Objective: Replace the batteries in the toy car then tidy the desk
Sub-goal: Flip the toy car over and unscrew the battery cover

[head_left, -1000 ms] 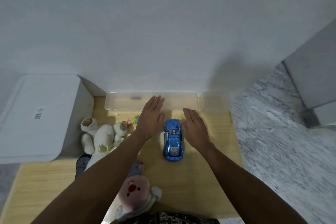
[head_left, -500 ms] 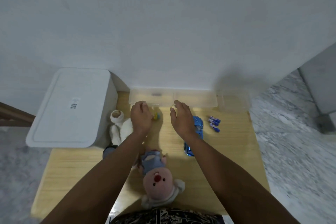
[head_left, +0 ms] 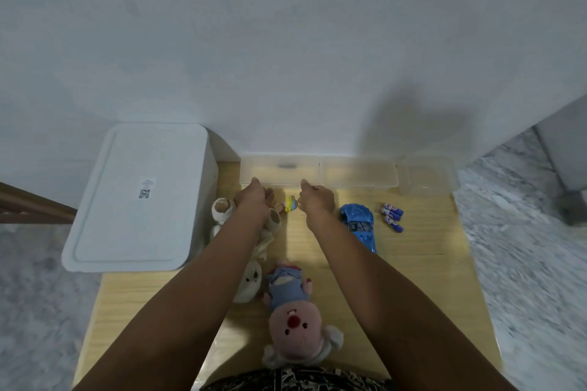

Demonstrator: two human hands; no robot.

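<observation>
The blue toy car lies on the wooden desk, right of my right forearm. Three small blue-and-purple batteries lie loose to the car's right. At the back edge stands a clear plastic box. My left hand and my right hand are at the two ends of its front wall, fingers curled over the rim. Neither hand touches the car or the batteries.
A small yellow-and-blue figure lies between my hands. A white plush sits under my left arm, a pink plush near the front. A white lidded bin stands left. Two more clear boxes line the wall.
My hands left the toy car and moved back and left to the clear box. My right hand went from flat to curled. The view swung left, bringing the batteries into sight.
</observation>
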